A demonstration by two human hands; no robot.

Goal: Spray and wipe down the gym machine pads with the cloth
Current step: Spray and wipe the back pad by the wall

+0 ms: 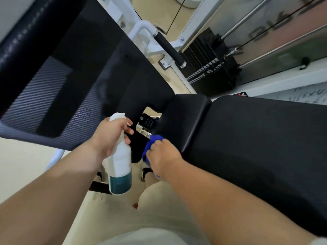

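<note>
My left hand (110,137) grips a white spray bottle (120,165) with teal liquid at its bottom, nozzle up, held in front of the tilted black back pad (74,80). Small droplets show on the pad's ribbed grey part just left of the nozzle. My right hand (162,156) presses a bunched blue cloth (150,144) against the near left edge of the small black seat pad (185,117). A larger black pad (265,138) extends to the right, under my right forearm.
A black weight stack (210,68) with cables and chrome guide rods stands at the upper right. A black-gripped handle (169,48) on the white frame sits behind the pads. Beige floor lies below, with my shoe (146,172) and light shorts in the foreground.
</note>
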